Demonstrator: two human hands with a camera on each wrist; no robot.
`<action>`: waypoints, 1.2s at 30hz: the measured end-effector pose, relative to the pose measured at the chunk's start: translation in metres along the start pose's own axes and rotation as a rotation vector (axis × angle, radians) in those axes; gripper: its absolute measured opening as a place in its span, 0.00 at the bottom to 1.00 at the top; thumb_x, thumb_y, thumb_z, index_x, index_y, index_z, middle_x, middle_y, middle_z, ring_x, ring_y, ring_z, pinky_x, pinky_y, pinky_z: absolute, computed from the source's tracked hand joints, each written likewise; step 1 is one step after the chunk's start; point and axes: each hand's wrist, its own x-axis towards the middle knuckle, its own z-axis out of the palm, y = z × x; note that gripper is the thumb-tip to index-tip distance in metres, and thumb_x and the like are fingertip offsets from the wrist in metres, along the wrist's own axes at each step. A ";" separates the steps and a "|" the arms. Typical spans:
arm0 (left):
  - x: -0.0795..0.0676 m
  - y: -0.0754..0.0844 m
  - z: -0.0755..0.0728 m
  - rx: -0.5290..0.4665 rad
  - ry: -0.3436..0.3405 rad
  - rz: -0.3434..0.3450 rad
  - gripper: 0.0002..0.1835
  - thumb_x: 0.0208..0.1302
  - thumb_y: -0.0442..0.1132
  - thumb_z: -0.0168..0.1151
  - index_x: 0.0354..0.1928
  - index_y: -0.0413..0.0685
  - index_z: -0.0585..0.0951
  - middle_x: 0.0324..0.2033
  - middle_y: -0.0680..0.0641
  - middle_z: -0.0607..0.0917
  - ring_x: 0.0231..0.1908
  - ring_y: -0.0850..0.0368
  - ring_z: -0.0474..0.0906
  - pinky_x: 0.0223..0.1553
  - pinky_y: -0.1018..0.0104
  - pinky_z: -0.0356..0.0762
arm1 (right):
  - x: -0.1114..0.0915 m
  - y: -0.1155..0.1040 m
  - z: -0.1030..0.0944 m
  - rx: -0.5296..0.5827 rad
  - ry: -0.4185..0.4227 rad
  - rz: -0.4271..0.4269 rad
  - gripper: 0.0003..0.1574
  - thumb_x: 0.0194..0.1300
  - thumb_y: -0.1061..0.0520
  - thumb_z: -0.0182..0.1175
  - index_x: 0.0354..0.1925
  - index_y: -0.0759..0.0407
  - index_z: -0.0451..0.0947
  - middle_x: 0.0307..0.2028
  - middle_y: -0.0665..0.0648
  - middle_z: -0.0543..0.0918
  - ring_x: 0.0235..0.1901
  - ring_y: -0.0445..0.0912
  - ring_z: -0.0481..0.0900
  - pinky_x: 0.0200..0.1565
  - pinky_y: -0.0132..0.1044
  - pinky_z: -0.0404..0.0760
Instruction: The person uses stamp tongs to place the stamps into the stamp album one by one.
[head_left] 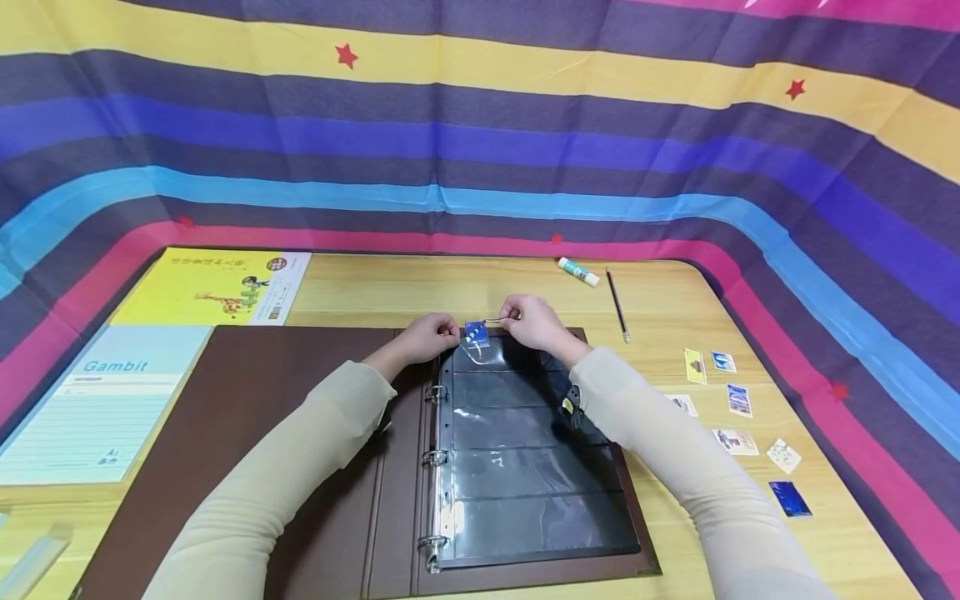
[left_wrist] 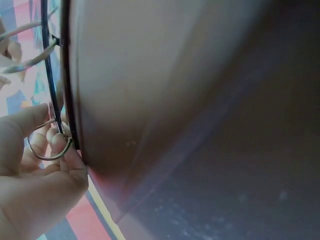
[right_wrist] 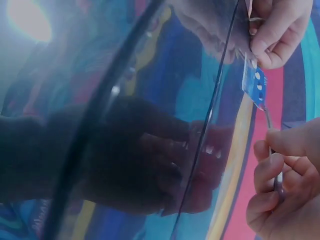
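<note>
A brown ring binder (head_left: 300,392) lies spread out, with a black stamp-album page (head_left: 536,429) of clear pockets on its metal rings. At the page's top left corner, my left hand (head_left: 431,337) pinches the page edge; the left wrist view puts these fingers (left_wrist: 42,117) beside a ring (left_wrist: 47,158). My right hand (head_left: 534,323) holds metal tweezers (right_wrist: 269,120). Their tips grip a corner of a small blue stamp (head_left: 476,334) with pale spots. The stamp is at the top pocket's upper edge; how far in it sits, I cannot tell.
Several loose stamps (head_left: 738,400) lie on the table at right. A glue stick (head_left: 578,272) and a pencil (head_left: 618,304) lie beyond the binder. To the left are a yellow booklet (head_left: 202,287) and a pale blue notebook (head_left: 105,404). Striped cloth (head_left: 480,142) borders the table.
</note>
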 end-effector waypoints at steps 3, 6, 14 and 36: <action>0.000 0.001 0.000 0.011 -0.005 -0.039 0.03 0.55 0.34 0.49 0.29 0.42 0.71 0.25 0.48 0.70 0.26 0.56 0.65 0.30 0.65 0.64 | -0.003 0.000 0.001 -0.015 -0.056 0.003 0.02 0.50 0.61 0.55 0.23 0.57 0.72 0.21 0.50 0.73 0.23 0.43 0.68 0.29 0.34 0.66; 0.000 0.001 0.000 0.004 -0.008 -0.040 0.03 0.55 0.34 0.48 0.29 0.43 0.71 0.25 0.48 0.70 0.25 0.56 0.65 0.29 0.65 0.64 | -0.005 -0.001 0.000 -0.033 -0.106 -0.002 0.02 0.50 0.61 0.55 0.23 0.58 0.72 0.20 0.50 0.73 0.22 0.43 0.68 0.28 0.34 0.66; -0.001 0.002 -0.001 -0.003 -0.010 -0.052 0.02 0.55 0.34 0.49 0.29 0.43 0.71 0.26 0.48 0.70 0.26 0.56 0.65 0.29 0.65 0.64 | -0.001 -0.002 -0.004 -0.055 -0.102 -0.035 0.02 0.51 0.62 0.55 0.25 0.61 0.72 0.22 0.51 0.74 0.23 0.43 0.69 0.30 0.35 0.66; 0.003 0.001 0.001 -0.003 -0.011 -0.089 0.03 0.56 0.35 0.50 0.29 0.42 0.72 0.23 0.49 0.69 0.24 0.57 0.65 0.28 0.66 0.64 | 0.003 -0.005 0.005 -0.070 -0.104 -0.088 0.03 0.51 0.64 0.55 0.26 0.58 0.75 0.26 0.50 0.77 0.30 0.42 0.72 0.36 0.36 0.67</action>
